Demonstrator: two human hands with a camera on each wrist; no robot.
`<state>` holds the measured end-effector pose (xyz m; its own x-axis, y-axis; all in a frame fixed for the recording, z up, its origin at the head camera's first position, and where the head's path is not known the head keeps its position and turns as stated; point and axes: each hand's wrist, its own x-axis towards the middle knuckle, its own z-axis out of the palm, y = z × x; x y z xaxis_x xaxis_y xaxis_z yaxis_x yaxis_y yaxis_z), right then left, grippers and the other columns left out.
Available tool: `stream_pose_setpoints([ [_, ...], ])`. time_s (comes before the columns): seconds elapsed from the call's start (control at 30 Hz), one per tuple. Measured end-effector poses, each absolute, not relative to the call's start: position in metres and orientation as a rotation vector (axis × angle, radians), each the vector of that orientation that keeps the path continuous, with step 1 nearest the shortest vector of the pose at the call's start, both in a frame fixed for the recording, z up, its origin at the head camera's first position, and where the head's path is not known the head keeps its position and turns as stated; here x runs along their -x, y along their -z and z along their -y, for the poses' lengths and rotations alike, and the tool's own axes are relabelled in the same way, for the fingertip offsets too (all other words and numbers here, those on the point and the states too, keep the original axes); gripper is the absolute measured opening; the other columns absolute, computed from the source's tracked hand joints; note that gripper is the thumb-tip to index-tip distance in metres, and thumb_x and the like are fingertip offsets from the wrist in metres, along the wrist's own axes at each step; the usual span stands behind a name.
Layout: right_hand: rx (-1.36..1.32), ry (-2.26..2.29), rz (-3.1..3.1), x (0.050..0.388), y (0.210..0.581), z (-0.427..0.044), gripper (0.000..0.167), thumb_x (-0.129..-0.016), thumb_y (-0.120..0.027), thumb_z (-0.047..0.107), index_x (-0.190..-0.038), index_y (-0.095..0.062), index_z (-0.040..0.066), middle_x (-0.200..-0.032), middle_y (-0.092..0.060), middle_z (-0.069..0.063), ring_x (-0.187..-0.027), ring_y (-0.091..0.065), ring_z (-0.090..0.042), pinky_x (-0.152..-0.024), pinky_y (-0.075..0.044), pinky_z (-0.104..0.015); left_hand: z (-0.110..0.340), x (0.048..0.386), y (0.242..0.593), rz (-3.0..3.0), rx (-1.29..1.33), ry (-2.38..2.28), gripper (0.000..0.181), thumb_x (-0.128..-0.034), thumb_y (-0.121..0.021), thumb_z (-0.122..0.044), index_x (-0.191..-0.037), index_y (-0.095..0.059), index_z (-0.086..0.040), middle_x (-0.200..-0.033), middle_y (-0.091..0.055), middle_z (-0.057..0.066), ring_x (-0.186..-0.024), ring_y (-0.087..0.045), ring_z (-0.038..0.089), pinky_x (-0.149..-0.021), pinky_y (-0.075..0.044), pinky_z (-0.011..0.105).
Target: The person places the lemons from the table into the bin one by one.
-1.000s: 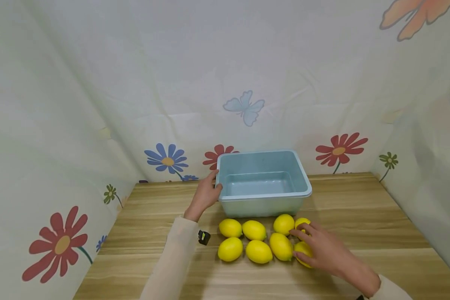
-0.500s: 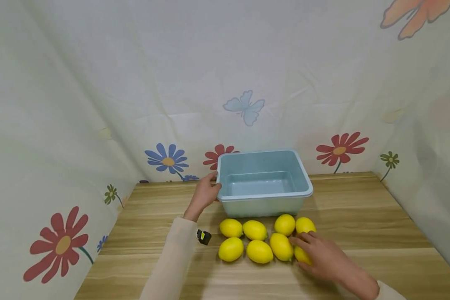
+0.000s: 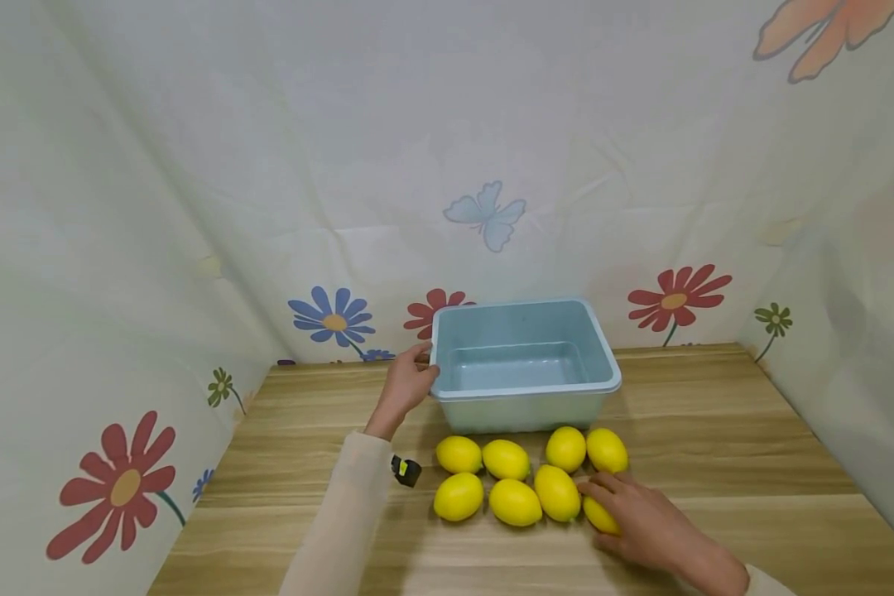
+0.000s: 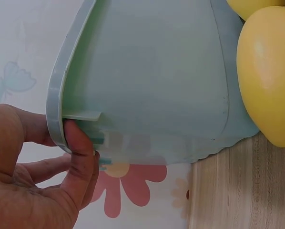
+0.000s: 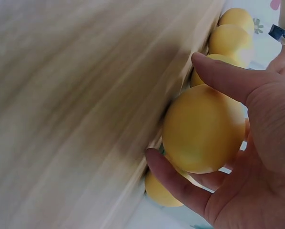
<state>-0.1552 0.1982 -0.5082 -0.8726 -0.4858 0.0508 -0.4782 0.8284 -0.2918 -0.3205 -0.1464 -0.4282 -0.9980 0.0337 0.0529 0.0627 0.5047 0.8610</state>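
At the left end of the pale blue basin (image 3: 525, 410), the left hand (image 3: 404, 387) grips the rim; in the left wrist view its fingers curl round the rim (image 4: 56, 100). Several yellow lemons lie in two rows in front of the basin. Over the front-right lemon (image 3: 600, 516) is the right hand (image 3: 651, 526), with fingers and thumb curled round it. The right wrist view shows that lemon (image 5: 203, 129) between thumb and fingers of the right hand (image 5: 257, 157), low against the tabletop. The basin's inside holds nothing visible.
The wooden tabletop (image 3: 730, 447) extends on both sides of the lemons. Behind the basin hangs a pale curtain (image 3: 387, 149) with printed flowers and butterflies, and it also lines both sides. A small black device (image 3: 406, 471) is at the left wrist.
The right hand has moved slightly toward the front, off the back-right lemon and round the front-right one. The left hand keeps its place on the basin.
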Motion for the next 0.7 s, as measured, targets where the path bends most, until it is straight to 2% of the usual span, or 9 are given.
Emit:
stream_pose_setpoints([
  [0.2, 0.781, 0.467, -2.978, 0.157, 0.509, -0.197, 0.053, -0.080, -0.079, 0.026, -0.129, -0.062, 0.016, -0.132, -0.060, -0.014, -0.116, -0.061, -0.034, -0.085, -0.054, -0.056, 0.146, 0.321, 0.428, 2.701, 0.037, 1.583, 0.053, -0.0916, -0.060, -0.016, -0.143, -0.049, -0.009, -0.123, -0.063, 0.017, -0.103, -0.063, 0.029, -0.071, -0.059, 0.030],
  [0.47, 0.796, 0.423, -3.047, 0.158, 0.505, -0.200, 0.048, -0.077, -0.077, 0.021, -0.123, -0.064, 0.021, -0.127, -0.063, -0.008, -0.110, -0.062, -0.028, -0.079, -0.057, -0.048, 0.145, 0.323, 0.430, 2.668, 0.033, 1.625, 0.053, -0.0908, -0.059, -0.013, -0.143, -0.050, -0.010, -0.121, -0.062, 0.018, -0.096, -0.063, 0.027, -0.063, -0.056, 0.026],
  [0.7, 0.805, 0.401, -3.091, 0.164, 0.485, -0.202, 0.048, -0.073, -0.078, 0.020, -0.120, -0.065, 0.016, -0.120, -0.063, -0.006, -0.102, -0.062, -0.023, -0.075, -0.057, -0.042, 0.145, 0.325, 0.431, 2.667, 0.020, 1.625, 0.052, -0.0908, -0.059, -0.015, -0.142, -0.050, -0.010, -0.118, -0.062, 0.017, -0.090, -0.061, 0.026, -0.062, -0.056, 0.026],
])
